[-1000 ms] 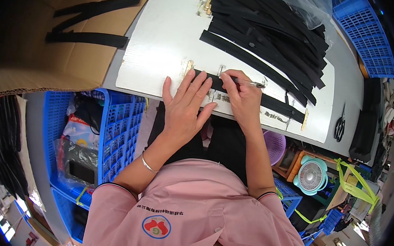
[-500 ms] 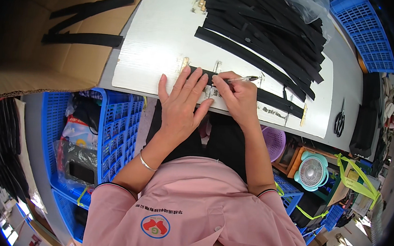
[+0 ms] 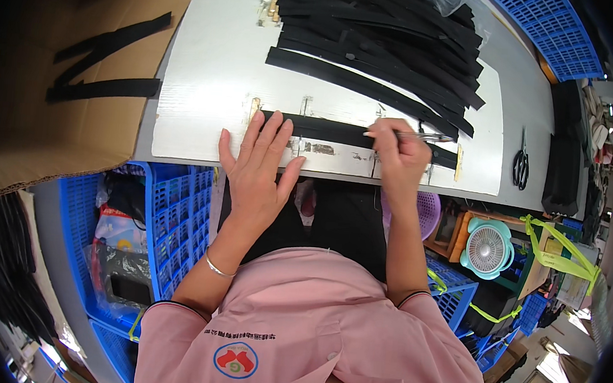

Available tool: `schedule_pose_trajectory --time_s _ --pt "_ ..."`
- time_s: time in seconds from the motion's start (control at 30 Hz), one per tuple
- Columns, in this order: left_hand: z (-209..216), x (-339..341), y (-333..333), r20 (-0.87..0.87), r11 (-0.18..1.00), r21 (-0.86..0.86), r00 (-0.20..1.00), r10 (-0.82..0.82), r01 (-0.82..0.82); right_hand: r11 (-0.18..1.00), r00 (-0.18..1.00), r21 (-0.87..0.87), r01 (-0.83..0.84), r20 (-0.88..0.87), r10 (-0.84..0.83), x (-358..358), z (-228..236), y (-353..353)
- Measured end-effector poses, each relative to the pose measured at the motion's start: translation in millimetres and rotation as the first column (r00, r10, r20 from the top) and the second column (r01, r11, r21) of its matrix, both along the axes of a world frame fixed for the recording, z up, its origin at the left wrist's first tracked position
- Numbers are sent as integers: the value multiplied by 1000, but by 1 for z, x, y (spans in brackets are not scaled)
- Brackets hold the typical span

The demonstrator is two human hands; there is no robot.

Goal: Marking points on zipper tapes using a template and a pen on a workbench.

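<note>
Pen (image 3: pixel 437 138) in right hand (image 3: pixel 403 156), left hand (image 3: pixel 257 179) on black strip (image 3: pixel 329 131)

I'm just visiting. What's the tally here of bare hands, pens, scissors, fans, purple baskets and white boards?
Bare hands: 2 (left hand, right hand)
Pen: 1
Scissors: 1 pair
Turquoise fan: 1
Purple basket: 1
White board: 1
Total: 7

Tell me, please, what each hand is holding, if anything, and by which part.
The right hand holds a pen toward its left end. The left hand holds nothing; it lies on the black strip.
</note>
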State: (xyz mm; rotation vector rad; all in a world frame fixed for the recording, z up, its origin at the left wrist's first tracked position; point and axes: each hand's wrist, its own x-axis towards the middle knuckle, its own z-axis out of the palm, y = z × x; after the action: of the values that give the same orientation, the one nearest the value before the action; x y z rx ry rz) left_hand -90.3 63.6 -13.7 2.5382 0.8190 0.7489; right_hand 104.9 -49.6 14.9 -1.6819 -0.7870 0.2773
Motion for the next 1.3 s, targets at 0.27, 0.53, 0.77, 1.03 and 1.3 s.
schedule_pose_trajectory --time_s 0.27,0.53,0.77,1.03,1.3 --pt "6 2 -3 -64 1000 -10 998 -25 24 975 986 -170 141 109 -123 23 -7 -17" --pt "22 49 -36 92 962 -87 964 -251 259 979 985 -154 137 122 -119 24 -8 -14" --pt "14 59 -39 69 952 -83 954 -290 295 964 982 -244 105 177 -63 23 -7 -15" --pt "16 60 -38 41 952 -75 955 -293 295 984 993 -179 -7 113 28 27 -10 -25" --pt "15 62 -39 24 954 -56 956 -293 294 985 966 -164 -45 245 84 29 -8 -26"
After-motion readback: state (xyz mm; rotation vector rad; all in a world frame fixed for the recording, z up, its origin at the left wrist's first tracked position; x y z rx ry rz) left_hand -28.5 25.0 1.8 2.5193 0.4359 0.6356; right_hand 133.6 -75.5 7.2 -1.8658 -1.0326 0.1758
